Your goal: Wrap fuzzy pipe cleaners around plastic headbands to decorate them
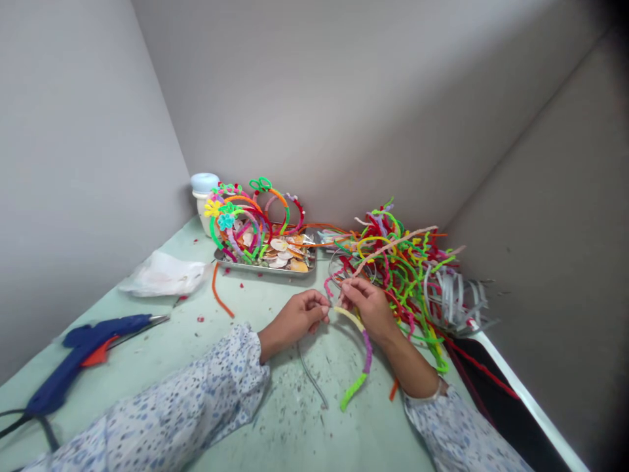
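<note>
My left hand [299, 316] is closed in a pinch on one end of a headband [362, 341] that is partly wrapped in yellow, purple and green pipe cleaner. Its bare grey part [311, 377] curves down over the table between my forearms. My right hand [367, 303] has its fingers closed on the same headband at the yellow wrapped part, close to the left hand. Both hands rest just in front of a heap of loose coloured pipe cleaners [398, 259].
A metal tray [265, 267] holds finished wrapped headbands [246, 216] and shells. A white jar [202, 196] stands behind it. A blue glue gun [83, 351] lies at left, a crumpled plastic bag [162, 274] beyond it. Bare grey headbands [455, 298] lie at right. An orange pipe cleaner [219, 295] lies loose.
</note>
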Motion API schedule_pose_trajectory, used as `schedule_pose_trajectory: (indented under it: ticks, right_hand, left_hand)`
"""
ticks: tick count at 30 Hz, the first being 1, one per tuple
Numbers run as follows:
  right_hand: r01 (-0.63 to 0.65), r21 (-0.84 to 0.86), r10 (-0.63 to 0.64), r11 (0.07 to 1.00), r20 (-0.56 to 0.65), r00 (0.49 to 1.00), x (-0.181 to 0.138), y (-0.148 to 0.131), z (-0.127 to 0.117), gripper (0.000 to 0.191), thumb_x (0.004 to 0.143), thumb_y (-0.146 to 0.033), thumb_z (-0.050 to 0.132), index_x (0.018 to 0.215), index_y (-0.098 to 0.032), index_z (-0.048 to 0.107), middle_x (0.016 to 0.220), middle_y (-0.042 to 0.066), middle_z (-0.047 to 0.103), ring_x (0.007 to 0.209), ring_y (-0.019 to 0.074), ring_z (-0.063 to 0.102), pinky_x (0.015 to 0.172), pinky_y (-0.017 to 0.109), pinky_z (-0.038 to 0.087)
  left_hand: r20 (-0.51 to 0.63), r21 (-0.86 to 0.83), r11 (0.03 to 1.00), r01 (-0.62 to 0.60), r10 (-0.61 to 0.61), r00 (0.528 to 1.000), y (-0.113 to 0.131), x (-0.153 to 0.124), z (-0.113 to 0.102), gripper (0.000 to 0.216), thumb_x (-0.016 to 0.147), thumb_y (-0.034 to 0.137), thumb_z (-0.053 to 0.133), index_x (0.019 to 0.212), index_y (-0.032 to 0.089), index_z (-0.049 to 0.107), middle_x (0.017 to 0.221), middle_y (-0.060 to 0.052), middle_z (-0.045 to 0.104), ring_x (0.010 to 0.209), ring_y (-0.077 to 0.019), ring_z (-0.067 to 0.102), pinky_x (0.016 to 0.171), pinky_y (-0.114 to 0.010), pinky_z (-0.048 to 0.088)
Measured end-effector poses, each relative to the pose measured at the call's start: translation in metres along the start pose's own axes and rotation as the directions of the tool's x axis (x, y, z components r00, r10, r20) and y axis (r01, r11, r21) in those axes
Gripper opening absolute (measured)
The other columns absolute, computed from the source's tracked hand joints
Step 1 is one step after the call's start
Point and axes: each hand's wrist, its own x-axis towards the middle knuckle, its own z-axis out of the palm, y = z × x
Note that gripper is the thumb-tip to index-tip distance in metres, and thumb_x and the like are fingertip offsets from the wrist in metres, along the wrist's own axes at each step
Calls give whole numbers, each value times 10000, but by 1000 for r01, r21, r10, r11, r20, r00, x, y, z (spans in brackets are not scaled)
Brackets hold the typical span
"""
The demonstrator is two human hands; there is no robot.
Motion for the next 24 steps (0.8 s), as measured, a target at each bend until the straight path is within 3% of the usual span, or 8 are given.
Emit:
schedule_pose_trajectory:
  ticks: [8,24]
  right_hand:
    - [-22,-74,24,997,26,999,2,4,2,190,779,-359,605,797,-171,624,596,-14,579,540,122,499,544,247,398]
    - [-13,-161,22,987,53,998,1,-1,7,195,786,-359,582,802,-169,621,587,-23,557,514,115,475,519,242,385]
  left_hand:
    - [31,19,1000,14,-15,999,-2,0,0,267,767,335,586,936,129,570,644,4,572,414,-37,386,390,-172,263]
    - [85,71,996,51,-57,995,1,-2,1,199,774,316,549,839,130,572,614,24,527,425,-45,376,409,-181,262]
